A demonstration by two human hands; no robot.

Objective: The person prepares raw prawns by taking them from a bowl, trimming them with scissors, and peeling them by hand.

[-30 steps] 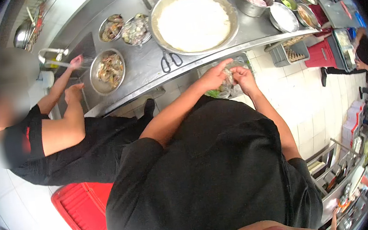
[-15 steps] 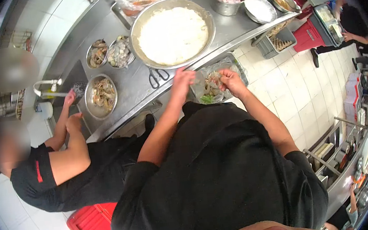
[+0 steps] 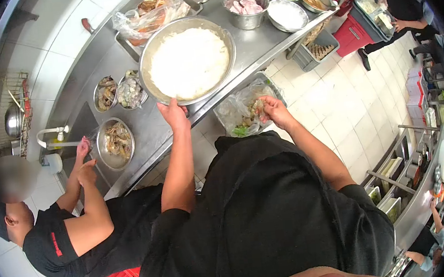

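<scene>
My left hand [image 3: 175, 116] is at the near rim of a large metal bowl [image 3: 231, 56] filled with a white, floury mass. Its fingers look curled in, and they cover the spot where black-handled scissors lay. What it grips is hidden. Lower and to the right, my right hand [image 3: 278, 113] is over a bag-lined bin [image 3: 224, 108] below the counter edge. Its fingertips are pinched together beside brownish shell-like scraps [image 3: 254, 109]. I cannot make out what they hold. Green leafy bits [image 3: 241, 131] lie in the bin.
A co-worker [image 3: 87, 217] stands at the left by the tap [image 3: 51, 136]. On the steel counter [image 3: 150, 127] are a bowl of shrimp [image 3: 116, 141] and two smaller seafood bowls. A bowl of pink meat [image 3: 246, 6] and a white-filled bowl [image 3: 287, 14] stand farther right.
My left hand has moved from above the bin's left side to the large bowl's rim, over the scissors. My right hand remains at the bin, slightly lower. The camera view has shifted.
</scene>
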